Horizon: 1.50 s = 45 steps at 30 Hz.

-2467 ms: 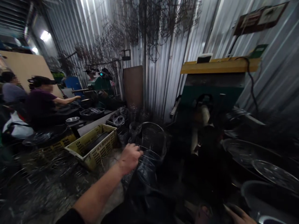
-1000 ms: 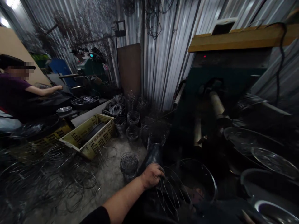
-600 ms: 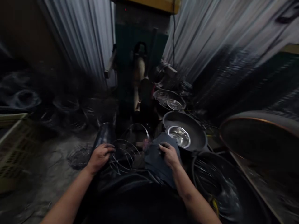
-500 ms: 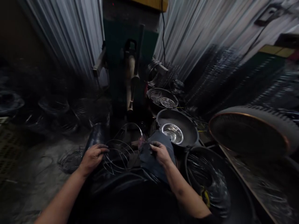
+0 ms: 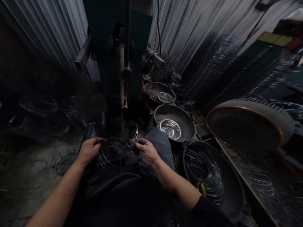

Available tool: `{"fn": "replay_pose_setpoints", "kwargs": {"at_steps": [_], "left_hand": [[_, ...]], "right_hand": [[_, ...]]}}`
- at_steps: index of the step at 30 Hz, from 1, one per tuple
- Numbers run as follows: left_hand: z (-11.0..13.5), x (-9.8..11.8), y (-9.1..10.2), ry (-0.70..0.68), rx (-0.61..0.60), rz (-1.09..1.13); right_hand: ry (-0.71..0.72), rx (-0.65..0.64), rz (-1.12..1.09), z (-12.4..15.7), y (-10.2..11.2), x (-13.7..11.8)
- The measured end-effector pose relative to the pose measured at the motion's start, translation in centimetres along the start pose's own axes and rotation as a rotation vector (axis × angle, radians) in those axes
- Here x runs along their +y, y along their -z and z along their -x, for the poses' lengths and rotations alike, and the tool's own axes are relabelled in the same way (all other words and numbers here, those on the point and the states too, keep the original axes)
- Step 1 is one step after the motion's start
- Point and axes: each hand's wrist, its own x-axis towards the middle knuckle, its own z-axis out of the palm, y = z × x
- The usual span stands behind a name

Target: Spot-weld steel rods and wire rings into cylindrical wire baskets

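Several thin wire rings, joined into a loose wire frame [image 5: 115,148], hang over my lap between my two hands. My left hand [image 5: 90,149] pinches the frame's left side between thumb and fingers. At its right side, my right hand [image 5: 146,150] is closed on the wire, its fingertips darkened. The exact joint at the right fingertips is too small and dark to make out. Close beyond my right hand, a shiny metal bowl [image 5: 169,129] sits in a dark round pan [image 5: 187,121].
A larger pan [image 5: 233,201] at the right holds a coil of wire [image 5: 208,176] with a yellow tie. Behind it stands a round fan-like housing [image 5: 246,126]. A machine with a horn-like bar [image 5: 124,78] rises ahead. Wire baskets [image 5: 39,107] stand at left.
My right hand has moved left, closer to my left hand, and grips the wire frame's right side. The whole view has shifted, so the surroundings sit further left and higher.
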Motion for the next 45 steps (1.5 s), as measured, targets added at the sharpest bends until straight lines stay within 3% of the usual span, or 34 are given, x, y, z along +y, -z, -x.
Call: {"fn": "replay_pose_setpoints", "kwargs": {"at_steps": [2, 4, 8, 11, 16, 20, 24, 32, 45], "left_hand": [[1.2, 1.0, -0.6, 0.023, 0.069, 0.003], [3.1, 2.5, -1.4, -0.065, 0.12, -0.033], [6.5, 5.7, -3.8, -0.324, 0.043, -0.327], [6.9, 6.6, -5.0, -0.329, -0.01, -0.494], [3.9, 6.3, -4.2, -0.308, 0.045, -0.51], [1.4, 6.5, -3.0, -0.351, 0.076, -0.498], [-0.6, 7.2, -2.6, -0.395, 0.046, -0.528], [-4.0, 8.4, -1.3, -0.443, 0.045, -0.56], [-8.2, 9.8, 0.2, -0.523, 0.124, -0.64]], "right_hand": [[-0.014, 0.019, -0.005, -0.1, -0.3, 0.1], [-0.015, 0.06, -0.017, -0.2, -0.4, 0.0], [-0.015, 0.112, -0.05, -0.9, -1.2, -0.2], [-0.023, 0.107, -0.06, -1.9, -2.1, -0.3], [0.024, 0.106, -0.013, -3.2, -2.1, -0.8], [0.01, 0.112, 0.254, -4.2, -0.8, -1.1], [0.008, 0.055, 0.391, -5.6, -1.4, -1.3], [0.024, -0.03, 0.238, -7.7, -3.2, -2.9], [0.009, 0.06, -0.025, -11.2, -5.6, -3.9]]}}
